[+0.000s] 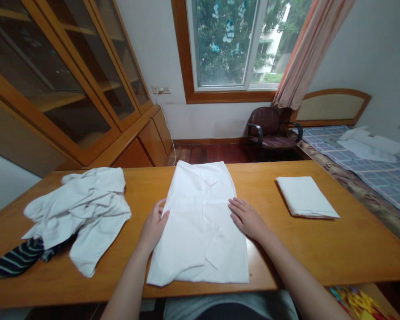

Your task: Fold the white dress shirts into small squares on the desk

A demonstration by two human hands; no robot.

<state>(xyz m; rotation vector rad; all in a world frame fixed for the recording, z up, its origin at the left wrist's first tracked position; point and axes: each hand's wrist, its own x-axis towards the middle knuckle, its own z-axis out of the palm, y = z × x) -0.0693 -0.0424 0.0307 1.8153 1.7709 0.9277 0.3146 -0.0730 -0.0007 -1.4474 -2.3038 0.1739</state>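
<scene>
A white garment (200,222) lies folded lengthwise in the middle of the wooden table (320,249). My left hand (154,224) rests on its left edge, thumb over the cloth and fingers curled round the edge. My right hand (246,217) lies flat on the garment's right side with fingers stretched out.
A crumpled pile of white clothes (83,209) with a dark striped piece (16,262) sits on the table's left. A neatly folded white cloth (305,197) lies at the right. Beyond the table stand a wooden cabinet (70,84), a chair (270,129) and a bed (370,164).
</scene>
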